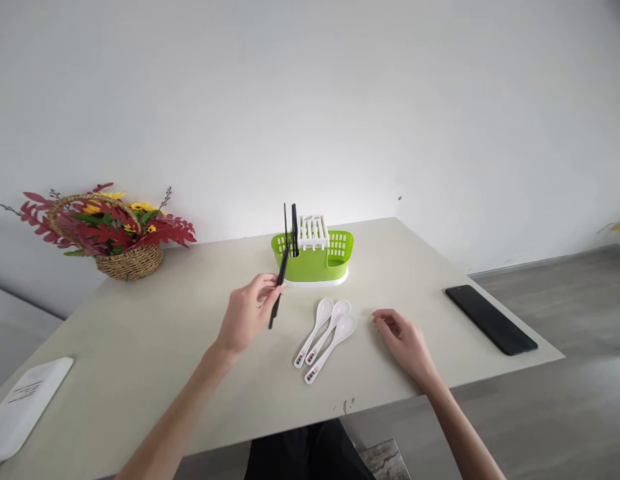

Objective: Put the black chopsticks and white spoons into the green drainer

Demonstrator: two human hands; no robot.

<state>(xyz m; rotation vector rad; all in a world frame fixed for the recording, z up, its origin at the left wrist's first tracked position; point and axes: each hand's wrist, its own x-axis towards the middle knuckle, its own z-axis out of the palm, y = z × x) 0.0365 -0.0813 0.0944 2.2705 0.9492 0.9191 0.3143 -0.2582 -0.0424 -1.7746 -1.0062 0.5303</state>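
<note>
My left hand is closed on black chopsticks, held tilted in front of the green cutlery basket. Their upper ends overlap the basket's left side in this view. Other black chopsticks stand upright in the basket's left part, beside a white slatted rack at its middle. Three white spoons lie side by side on the table between my hands, bowls pointing away from me. To their right, my right hand rests at the table with loosely bent fingers, holding nothing.
The pale table meets the wall at the back. A wicker basket of artificial flowers stands at the back left. A white board-like object lies at the left edge, and a black phone near the right edge.
</note>
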